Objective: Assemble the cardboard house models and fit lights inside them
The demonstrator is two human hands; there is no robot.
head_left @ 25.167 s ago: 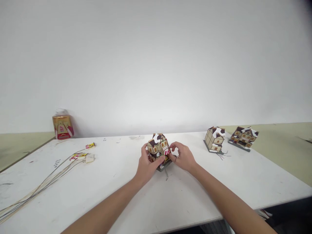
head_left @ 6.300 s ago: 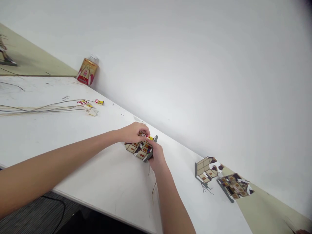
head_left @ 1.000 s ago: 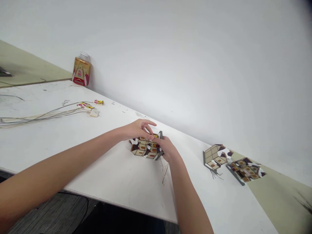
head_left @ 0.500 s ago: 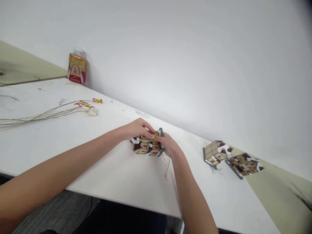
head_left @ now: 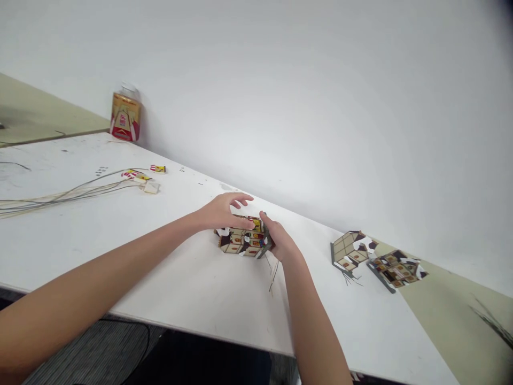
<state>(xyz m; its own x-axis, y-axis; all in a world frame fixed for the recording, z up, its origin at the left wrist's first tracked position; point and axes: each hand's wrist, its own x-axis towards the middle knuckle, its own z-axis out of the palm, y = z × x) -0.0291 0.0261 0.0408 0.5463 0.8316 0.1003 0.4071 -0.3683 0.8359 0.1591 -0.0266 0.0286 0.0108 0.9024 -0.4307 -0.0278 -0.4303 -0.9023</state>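
Note:
A model house [head_left: 243, 243] with brown-framed cream walls and red windows lies on its side on the white table, its grey base turned to the right. My right hand [head_left: 280, 239] is wrapped around that base, thumb up along its edge. My left hand [head_left: 223, 210] is over the other end, fingers stretched out and apart. Its thumb tip touches a small yellow, red and white piece [head_left: 255, 224] on the upper side of the house. Thin wires [head_left: 273, 278] hang from the base beneath my right hand. The house's far side is hidden.
Two more model houses, one cream-walled [head_left: 352, 250] and one brown-patterned [head_left: 398, 269], lie on their sides at the right. Striped yellow pieces [head_left: 136, 175] with long wires [head_left: 76, 193] lie at the left. A gold and red bottle [head_left: 125, 117] stands by the white wall.
The fingers of my left hand have lifted and spread, leaving the thumb on the small piece. My right thumb has drawn back from there to the base edge.

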